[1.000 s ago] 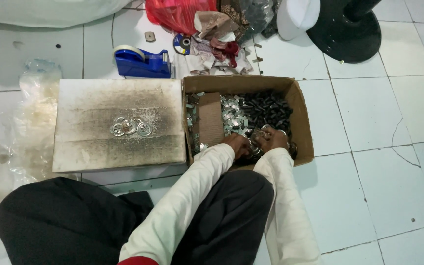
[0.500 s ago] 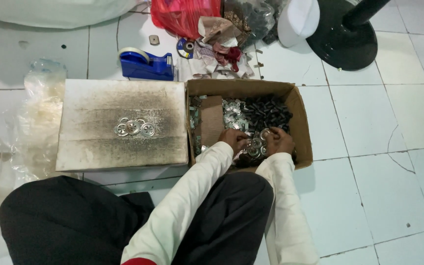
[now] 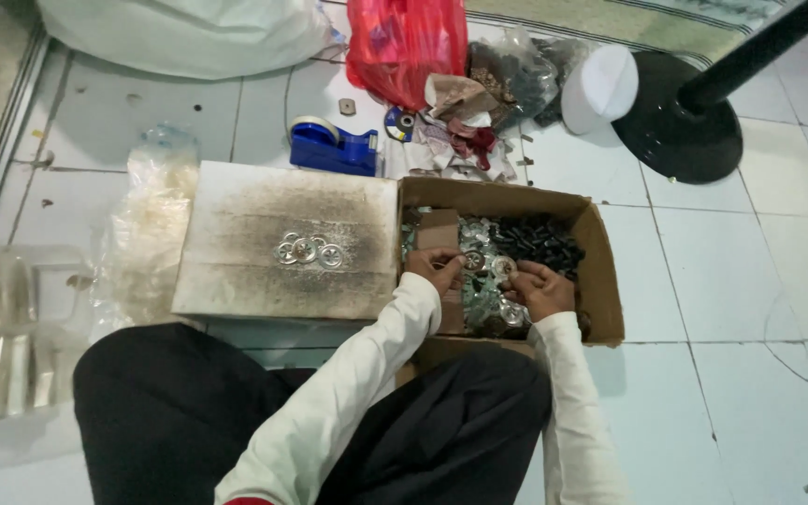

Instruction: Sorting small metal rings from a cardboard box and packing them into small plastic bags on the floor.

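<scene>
An open cardboard box (image 3: 602, 281) on the tiled floor holds several shiny metal discs (image 3: 484, 306) and a pile of small black parts (image 3: 540, 239). Both my hands are inside it. My left hand (image 3: 437, 269) pinches a round metal disc (image 3: 472, 261) at its fingertips. Close beside it, my right hand (image 3: 540, 288) grips another round metal disc (image 3: 503, 268). To the left of the box lies a flat, soot-stained board (image 3: 236, 243) with three metal discs (image 3: 308, 251) laid side by side on it.
A blue tape dispenser (image 3: 331, 147) stands behind the board. A red plastic bag (image 3: 404, 47), crumpled wrappers and a white cup (image 3: 600, 87) lie further back. A black round stand base (image 3: 677, 131) is at the back right. Clear plastic bags (image 3: 147, 224) lie at the left.
Both hands have lifted a little out of the pile of parts and now hold discs between the fingertips. The camera has shifted, showing more of the floor behind.
</scene>
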